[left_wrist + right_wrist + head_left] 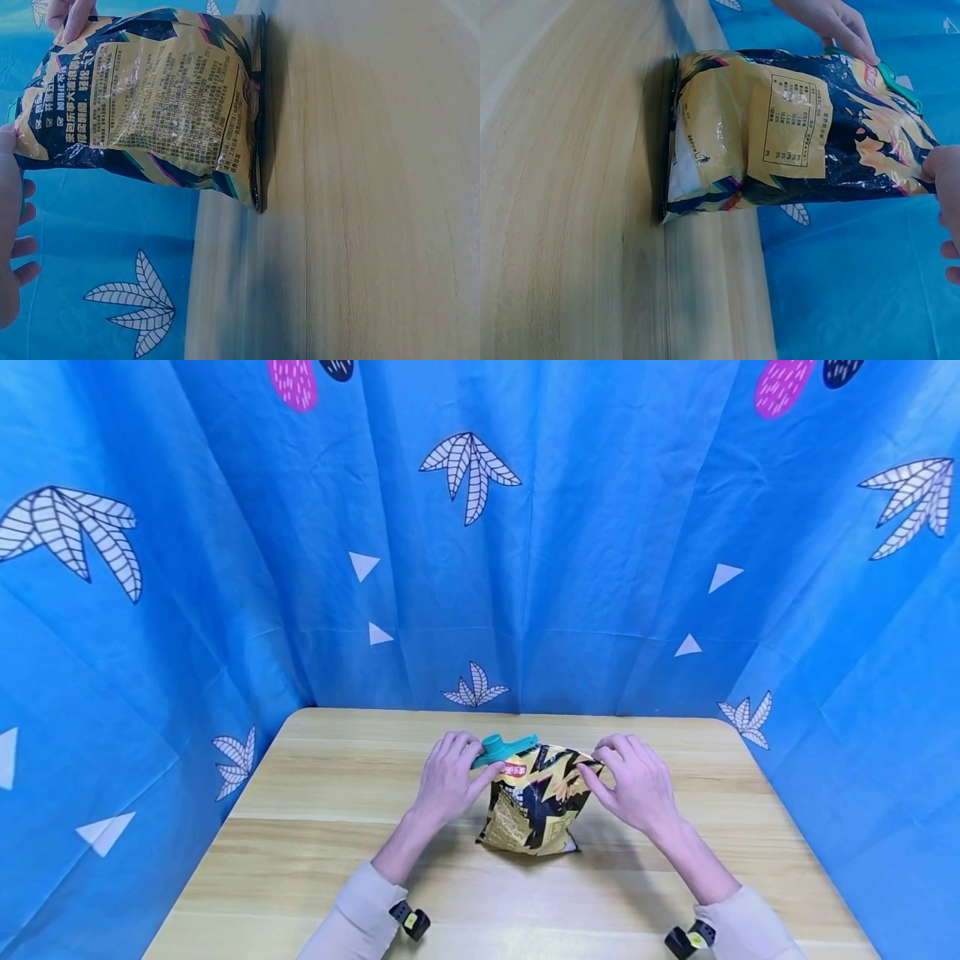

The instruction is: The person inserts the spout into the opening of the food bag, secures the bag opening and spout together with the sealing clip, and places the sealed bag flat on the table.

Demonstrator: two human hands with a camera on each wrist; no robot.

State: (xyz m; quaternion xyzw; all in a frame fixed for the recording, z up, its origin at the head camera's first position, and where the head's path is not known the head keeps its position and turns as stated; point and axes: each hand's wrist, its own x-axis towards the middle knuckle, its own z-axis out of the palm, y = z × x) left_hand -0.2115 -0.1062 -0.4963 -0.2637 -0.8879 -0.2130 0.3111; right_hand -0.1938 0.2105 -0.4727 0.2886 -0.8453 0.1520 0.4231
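Observation:
A gold-and-black snack bag [534, 810] stands on the table with its bottom edge down, seen close up in both wrist views. Along the left part of its top edge lies a teal bag clip [512, 748] with a round spout-like knob. My left hand [448, 778] pinches the clip and the bag's upper left corner, thumb in front and fingers behind. The bag's upper right corner is pinched by my right hand [636, 783], thumb on the near side. How far the clip closes over the bag's edge is hard to tell.
The light wooden table [315, 827] has rounded far corners. Blue curtains [585, 543] with white leaf prints hang behind it and at both sides. A small black camera [410, 920] is strapped at the left wrist, and another black camera [690, 938] at the right.

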